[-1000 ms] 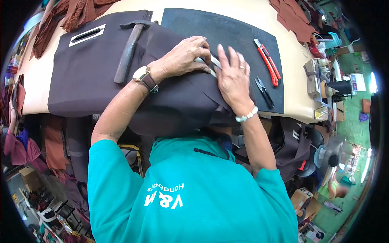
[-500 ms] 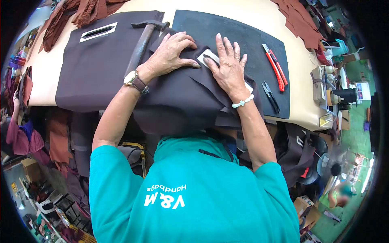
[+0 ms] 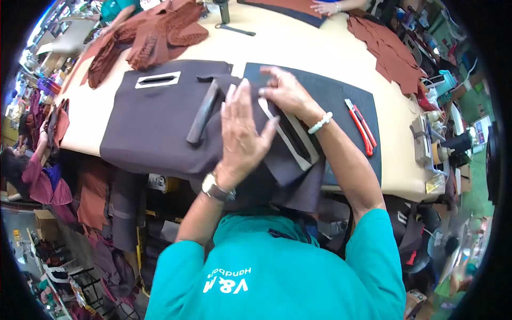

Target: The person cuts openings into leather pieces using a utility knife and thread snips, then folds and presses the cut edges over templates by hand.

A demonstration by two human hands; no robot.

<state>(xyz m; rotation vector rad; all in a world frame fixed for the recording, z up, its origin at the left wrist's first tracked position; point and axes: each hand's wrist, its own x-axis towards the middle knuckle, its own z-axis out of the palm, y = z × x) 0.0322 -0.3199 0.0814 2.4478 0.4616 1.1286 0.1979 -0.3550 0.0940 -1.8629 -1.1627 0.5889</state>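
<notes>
My left hand, wearing a watch, has its fingers stretched out over the dark fabric, slightly blurred; whether it touches is unclear. With bent fingers, my right hand pinches the upper edge of a folded dark piece. Below that hand runs a long slot with pale borders, slanting down to the right. A hammer lies on the fabric left of my left hand. Another pale-framed slot shows at the fabric's upper left.
A black cutting mat carries a red cutter. Brown leather pieces lie at the far left, more brown pieces at the far right. A co-worker's hand is at the far edge. Supplies stand at the right edge.
The slotted piece has been turned and lifted, exposing its long slot. My right hand now grips its upper edge; my left hand has moved right and down. The view takes in more of the table.
</notes>
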